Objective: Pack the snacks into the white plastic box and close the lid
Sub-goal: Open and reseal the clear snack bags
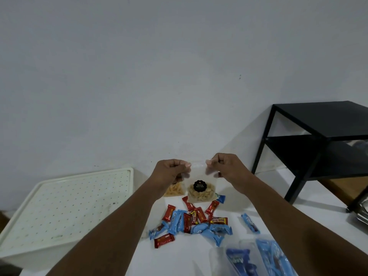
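Both my hands hold a clear zip bag of nuts (201, 193) with a round black label, lifted above the white surface. My left hand (171, 172) pinches its top left corner and my right hand (223, 166) pinches its top right corner. Behind my left hand lies a second clear bag of yellow snack sticks (174, 191), partly hidden. Below the bag lies a pile of several red and blue wrapped snack bars (195, 222), with one blue bar (250, 224) apart on the right. The white plastic box (59, 208) stands at the left with its dotted lid on top.
A black two-shelf side table (318, 140) stands at the right against the wall. Blue packets in clear wrap (254, 259) lie at the bottom right. Something silvery (362, 212) shows at the right edge. A pale wall rises behind the surface.
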The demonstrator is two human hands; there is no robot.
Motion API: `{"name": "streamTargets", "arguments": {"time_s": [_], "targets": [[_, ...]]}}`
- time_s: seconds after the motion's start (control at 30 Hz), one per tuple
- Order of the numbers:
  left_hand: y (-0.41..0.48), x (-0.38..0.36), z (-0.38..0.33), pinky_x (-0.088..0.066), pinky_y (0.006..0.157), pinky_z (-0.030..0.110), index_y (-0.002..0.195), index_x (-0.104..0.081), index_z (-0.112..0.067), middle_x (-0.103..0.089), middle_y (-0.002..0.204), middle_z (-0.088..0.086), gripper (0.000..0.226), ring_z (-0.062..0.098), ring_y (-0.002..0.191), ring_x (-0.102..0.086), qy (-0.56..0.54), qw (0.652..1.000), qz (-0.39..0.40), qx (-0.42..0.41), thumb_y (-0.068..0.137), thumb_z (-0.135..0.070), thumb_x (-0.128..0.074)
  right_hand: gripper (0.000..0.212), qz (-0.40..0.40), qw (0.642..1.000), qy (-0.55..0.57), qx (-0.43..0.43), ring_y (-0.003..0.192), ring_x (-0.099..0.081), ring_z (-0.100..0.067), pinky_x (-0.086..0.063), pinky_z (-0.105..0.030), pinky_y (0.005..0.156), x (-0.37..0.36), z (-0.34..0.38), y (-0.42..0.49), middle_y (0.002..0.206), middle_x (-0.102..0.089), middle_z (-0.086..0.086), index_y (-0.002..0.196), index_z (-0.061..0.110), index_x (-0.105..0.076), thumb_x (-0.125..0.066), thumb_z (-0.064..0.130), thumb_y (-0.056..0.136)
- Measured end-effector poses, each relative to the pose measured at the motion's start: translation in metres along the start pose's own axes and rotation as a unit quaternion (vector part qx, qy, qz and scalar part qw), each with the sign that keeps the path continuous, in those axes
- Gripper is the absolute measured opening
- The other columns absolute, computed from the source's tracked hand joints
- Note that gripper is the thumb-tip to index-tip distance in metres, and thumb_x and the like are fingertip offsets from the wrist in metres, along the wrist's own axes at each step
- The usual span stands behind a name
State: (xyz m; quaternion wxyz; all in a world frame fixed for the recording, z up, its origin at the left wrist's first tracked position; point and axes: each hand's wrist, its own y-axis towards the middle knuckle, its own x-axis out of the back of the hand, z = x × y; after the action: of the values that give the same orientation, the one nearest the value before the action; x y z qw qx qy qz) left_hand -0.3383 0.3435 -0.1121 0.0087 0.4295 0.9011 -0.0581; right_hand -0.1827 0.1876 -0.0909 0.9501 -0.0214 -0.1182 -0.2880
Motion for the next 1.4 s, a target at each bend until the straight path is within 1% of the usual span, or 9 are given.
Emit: {"name": "streamTargets", "arguments": {"time_s": [0.37, 0.5, 0.63, 0.73, 0.87, 0.97, 1.1, 1.2, 1.4], "targets": [[-0.001, 0.003, -0.005, -0.048, 0.072, 0.036, 0.086, -0.072, -0.005, -0.071, 0.075, 0.008, 0.011, 0.021, 0.069, -0.064, -0.022, 0.999, -0.035, -0.022, 0.089, -0.015, -0.069, 0.023, -0.038, 0.989, 0.135, -0.033, 0.084, -0.072, -0.023, -0.054, -0.033, 0.073, -0.013, -0.003, -0.002, 0.093, -0.073, -0.023, 0.094, -0.005, -0.064, -0.068, 0.017, 0.089], [-0.002, 0.003, -0.001, -0.050, 0.082, 0.042, 0.084, -0.073, -0.011, -0.071, 0.075, 0.010, 0.015, 0.023, 0.075, -0.066, -0.011, 1.000, -0.007, -0.001, 0.082, -0.025, -0.077, 0.011, -0.051, 0.992, 0.109, -0.022, 0.080, -0.073, -0.021, -0.049, -0.033, 0.071, -0.021, 0.003, -0.001, 0.085, -0.074, -0.018, 0.081, 0.007, -0.064, -0.067, 0.013, 0.091], [-0.005, 0.002, -0.005, -0.048, 0.074, 0.033, 0.094, -0.072, -0.003, -0.071, 0.077, 0.011, 0.021, 0.014, 0.066, -0.063, 0.020, 1.000, -0.011, -0.019, 0.084, -0.021, -0.075, 0.015, -0.035, 0.995, 0.087, -0.026, 0.076, -0.070, -0.020, -0.049, -0.034, 0.072, -0.029, 0.006, 0.000, 0.078, -0.072, -0.011, 0.083, 0.010, -0.066, -0.058, 0.013, 0.094], [-0.008, 0.005, -0.011, -0.046, 0.068, 0.028, 0.094, -0.072, -0.005, -0.072, 0.078, 0.010, 0.019, 0.013, 0.065, -0.060, 0.038, 0.999, -0.001, -0.033, 0.085, -0.022, -0.074, 0.019, -0.014, 0.999, 0.042, -0.020, 0.075, -0.067, -0.016, -0.051, -0.031, 0.071, -0.035, 0.008, -0.001, 0.076, -0.070, -0.005, 0.086, 0.012, -0.070, -0.064, 0.028, 0.093], [-0.011, 0.011, -0.012, -0.049, 0.075, 0.035, 0.094, -0.074, -0.004, -0.074, 0.082, 0.014, 0.028, 0.016, 0.070, -0.065, 0.006, 1.000, 0.006, -0.026, 0.081, -0.028, -0.078, 0.020, -0.025, 1.000, -0.007, 0.009, 0.069, -0.061, -0.013, -0.049, -0.027, 0.066, -0.038, 0.014, 0.001, 0.074, -0.071, -0.005, 0.086, 0.013, -0.071, -0.066, 0.031, 0.092], [-0.014, 0.018, -0.012, -0.051, 0.084, 0.043, 0.088, -0.076, -0.008, -0.074, 0.085, 0.017, 0.024, 0.026, 0.081, -0.065, -0.035, 0.999, -0.013, -0.023, 0.079, -0.030, -0.079, 0.022, -0.040, 0.999, -0.006, 0.021, 0.067, -0.060, -0.012, -0.048, -0.025, 0.064, -0.041, 0.019, 0.003, 0.074, -0.071, -0.007, 0.086, 0.010, -0.072, -0.068, 0.031, 0.090], [-0.017, 0.024, -0.014, -0.053, 0.089, 0.041, 0.077, -0.073, -0.009, -0.075, 0.083, 0.015, 0.013, 0.021, 0.081, -0.069, -0.051, 0.996, -0.067, -0.037, 0.081, -0.020, -0.077, 0.024, -0.036, 0.996, 0.076, -0.002, 0.080, -0.070, -0.015, -0.052, -0.029, 0.072, -0.045, 0.016, 0.001, 0.082, -0.075, -0.007, 0.092, 0.008, -0.075, -0.074, 0.031, 0.085], [-0.019, 0.031, -0.014, -0.052, 0.085, 0.040, 0.070, -0.072, -0.012, -0.075, 0.080, 0.014, 0.015, 0.026, 0.084, -0.067, -0.053, 0.995, -0.075, -0.041, 0.080, -0.021, -0.079, 0.022, -0.037, 0.990, 0.132, -0.028, 0.089, -0.073, -0.019, -0.053, -0.033, 0.079, -0.046, 0.011, 0.001, 0.090, -0.077, -0.009, 0.096, 0.005, -0.074, -0.071, 0.025, 0.087], [-0.027, 0.033, -0.018, -0.052, 0.070, 0.032, 0.085, -0.074, -0.012, -0.074, 0.080, 0.008, 0.018, 0.025, 0.080, -0.071, 0.005, 1.000, 0.002, -0.017, 0.081, -0.029, -0.078, 0.018, -0.063, 0.996, 0.068, -0.002, 0.079, -0.071, -0.011, -0.051, -0.033, 0.074, -0.050, 0.016, 0.002, 0.079, -0.076, -0.006, 0.085, 0.008, -0.073, -0.071, 0.026, 0.088]]}}
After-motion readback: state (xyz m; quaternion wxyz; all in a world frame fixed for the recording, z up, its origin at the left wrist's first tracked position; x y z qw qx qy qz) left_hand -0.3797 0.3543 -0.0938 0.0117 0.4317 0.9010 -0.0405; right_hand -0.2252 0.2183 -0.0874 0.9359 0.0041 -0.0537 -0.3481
